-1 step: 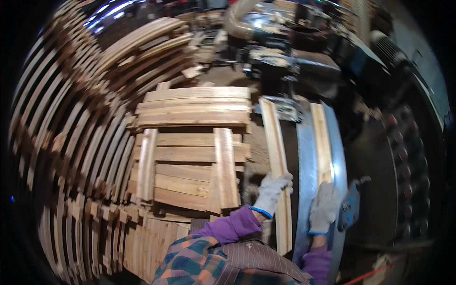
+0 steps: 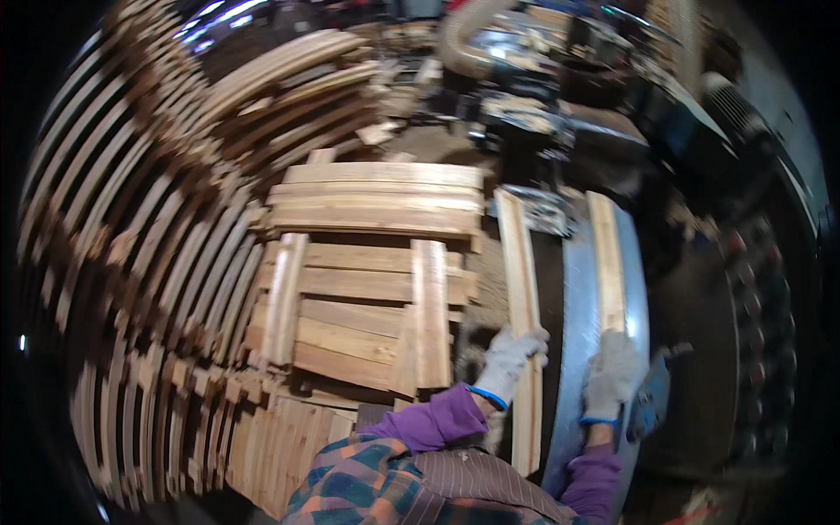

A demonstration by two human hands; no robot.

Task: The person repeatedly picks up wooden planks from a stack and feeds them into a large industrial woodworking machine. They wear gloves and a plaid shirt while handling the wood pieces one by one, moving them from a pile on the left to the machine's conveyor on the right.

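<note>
My left hand [image 2: 509, 366], in a pale work glove with a blue cuff edge, is closed around a long, pale wooden strip [image 2: 521, 271] with a groove along it. This strip lies lengthwise just left of the blue-grey metal machine bed [image 2: 577, 289]. On the bed rests a second wooden strip [image 2: 606, 262], pointing away from me. My right hand [image 2: 614, 376], gloved alike, grips its near end from above; the glove hides that end and the fingertips.
To the left stands a stack of boards [image 2: 350, 284] with two strips laid across it. Racked lumber [image 2: 157, 254] fills the far left. Machinery with a flexible hose [image 2: 464, 39] stands ahead, and a blue metal part [image 2: 649, 398] sits beside the bed's right edge.
The whole view has shifted, placing everything farther right. Against the bed, my right hand and its strip have slid a little forward. My left hand keeps its hold on the other strip.
</note>
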